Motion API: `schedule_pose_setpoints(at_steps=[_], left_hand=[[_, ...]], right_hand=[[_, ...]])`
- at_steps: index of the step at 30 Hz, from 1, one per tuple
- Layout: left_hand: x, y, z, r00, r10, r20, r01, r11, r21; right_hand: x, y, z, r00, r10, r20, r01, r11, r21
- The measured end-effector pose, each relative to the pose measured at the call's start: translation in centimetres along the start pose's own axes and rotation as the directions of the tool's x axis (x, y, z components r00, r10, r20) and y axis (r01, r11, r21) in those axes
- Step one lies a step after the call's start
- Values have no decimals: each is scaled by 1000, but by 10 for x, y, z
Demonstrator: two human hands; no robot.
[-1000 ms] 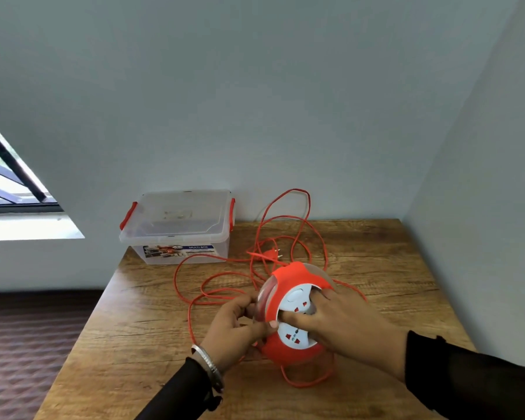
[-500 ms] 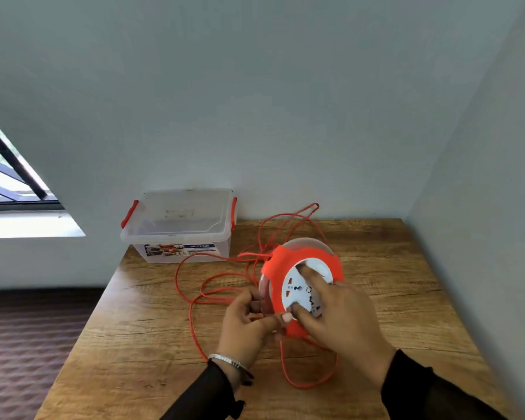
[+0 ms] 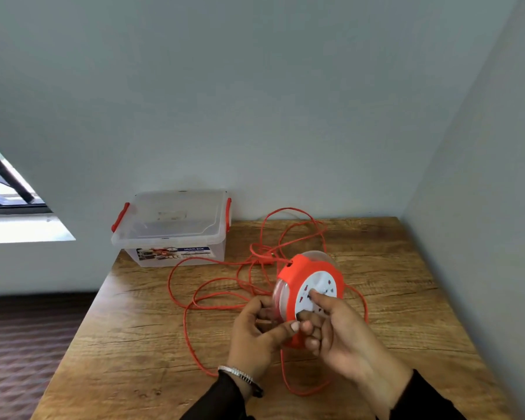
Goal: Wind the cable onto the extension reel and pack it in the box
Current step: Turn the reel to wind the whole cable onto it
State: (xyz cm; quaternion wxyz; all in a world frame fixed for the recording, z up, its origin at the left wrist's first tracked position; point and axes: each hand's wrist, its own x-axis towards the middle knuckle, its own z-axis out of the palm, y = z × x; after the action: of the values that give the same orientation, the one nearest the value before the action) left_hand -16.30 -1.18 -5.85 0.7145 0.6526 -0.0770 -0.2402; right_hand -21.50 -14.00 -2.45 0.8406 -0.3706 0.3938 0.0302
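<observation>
Wooden desk [image 3: 376, 298] carries loose orange cable [image 3: 194, 298]; extension reel [image 3: 311, 286] now lifted and tilted up versus a second ago, left hand [image 3: 255, 334] fingers gripping its rim, right hand [image 3: 343, 334] fingers curled on the socket face, so winding is barely begun and the lidded box [image 3: 170, 228] waits.

The wooden bench [image 3: 391, 298] stands in a corner between two walls. On it, at the far left, sits a clear lidded box [image 3: 170, 228]. Loose loops of orange cable [image 3: 212, 286] lie beside the box.

Lay sprawled in loose orange cable [image 3: 212, 294] loops across mid desk [image 3: 406, 298], blocking the straight reach toward the lidded box [image 3: 176, 234] at the back left corner. Stayed bare along right side and near-left edge.
</observation>
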Motion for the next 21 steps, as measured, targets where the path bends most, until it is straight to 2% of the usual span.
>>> schedule_pose_setpoints(at_steps=[2,5,7,8,9,10,11,12,13,14,15,17,21], left_hand=[[2,1,-2,1000,-9,5,9,1000,-5],[8,6,-11,997,-81,8,81,995,-51],[14,14,-22,991,-129,34,131,988,-84],[18,19,-29,989,-136,51,140,988,-69],[22,24,-34,988,-140,71,143,989,-34],[26,29,-39,985,-146,95,146,989,14],[30,34,-43,979,-158,126,150,986,68],[33,39,-45,972,-172,158,154,981,118],[35,44,-46,965,-183,187,154,975,159],[37,48,-46,958,-191,215,151,970,191],[38,52,-45,949,-199,244,146,965,219],[38,57,-42,927,-216,306,131,953,274],[37,63,-38,911,-234,339,85,912,401]], right_hand=[[-9,-4,0,997,26,72,-29,999,33],[-23,-8,-6,992,8,128,12,988,-151],[-31,-10,-13,985,-116,127,153,930,-334],[-35,-10,-17,965,-222,141,262,854,-449],[-38,-12,-22,913,-361,190,401,702,-588],[-39,-14,-28,807,-505,306,543,432,-720],[-40,-17,-33,674,-568,471,615,79,-785],[-40,-21,-35,569,-535,625,612,-232,-756],[-39,-24,-36,536,-447,716,567,-438,-697],[-37,-26,-35,562,-363,743,507,-559,-656],[-35,-27,-32,600,-313,736,445,-634,-633],[-29,-25,-27,662,-253,705,357,-721,-594],[-14,-19,-26,616,-197,763,365,-786,-498]])
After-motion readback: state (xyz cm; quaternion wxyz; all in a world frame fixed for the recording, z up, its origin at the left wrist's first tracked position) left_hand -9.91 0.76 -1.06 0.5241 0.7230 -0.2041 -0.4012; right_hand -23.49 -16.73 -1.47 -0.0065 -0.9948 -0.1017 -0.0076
